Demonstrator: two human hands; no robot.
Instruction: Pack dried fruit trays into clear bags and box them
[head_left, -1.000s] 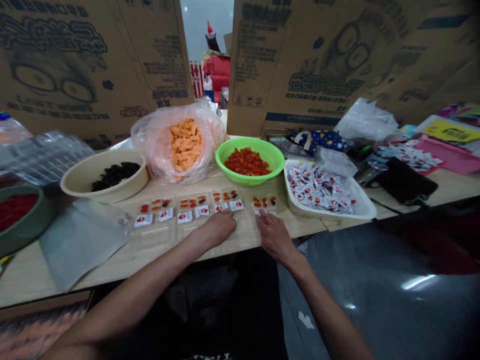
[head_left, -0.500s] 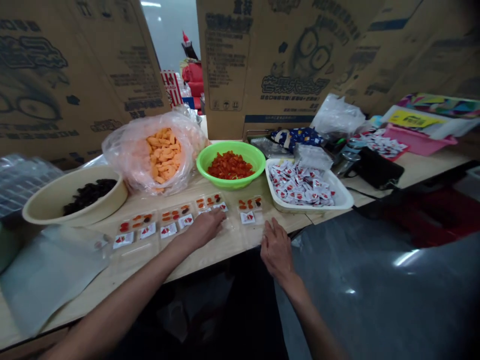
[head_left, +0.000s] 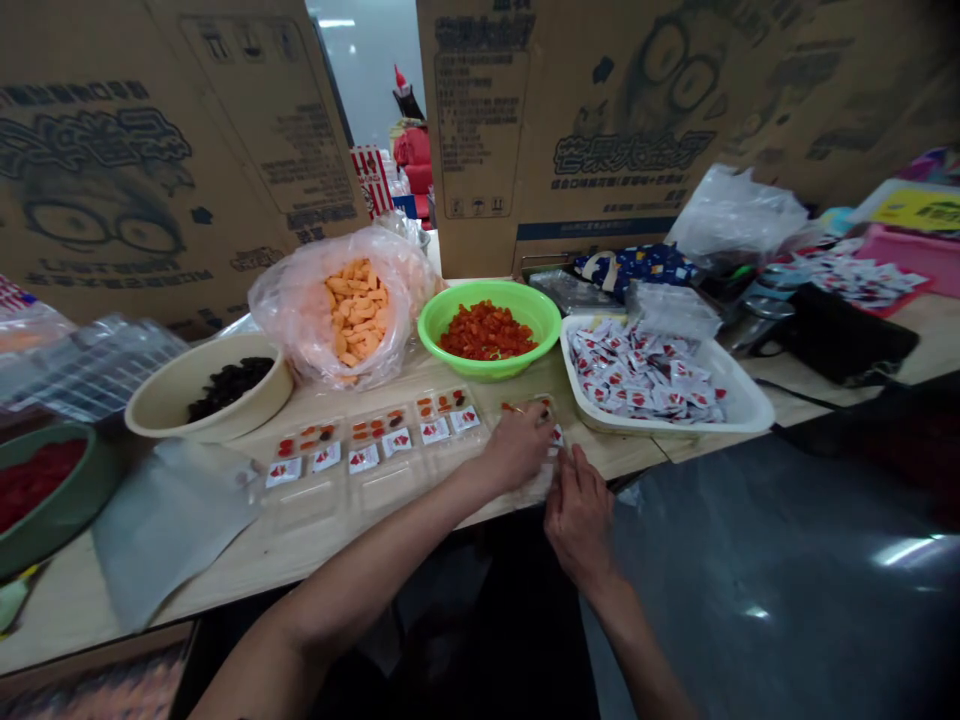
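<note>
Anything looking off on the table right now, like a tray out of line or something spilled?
The rightmost clear plastic tray looks askew: it sits turned out of line with the row of filled trays, close to the table edge. The left hand is on it, the right hand beside it. I see no spilled pieces.

Place: food-packing bench | under fingers [head_left: 525,425]: wooden table [head_left: 225,570] | beyond fingers: green basin [head_left: 551,325] of diced fruit [head_left: 487,332] | right of fingers: tray [head_left: 742,400] of sachets [head_left: 637,375] | far beyond: printed cartons [head_left: 480,120]
</note>
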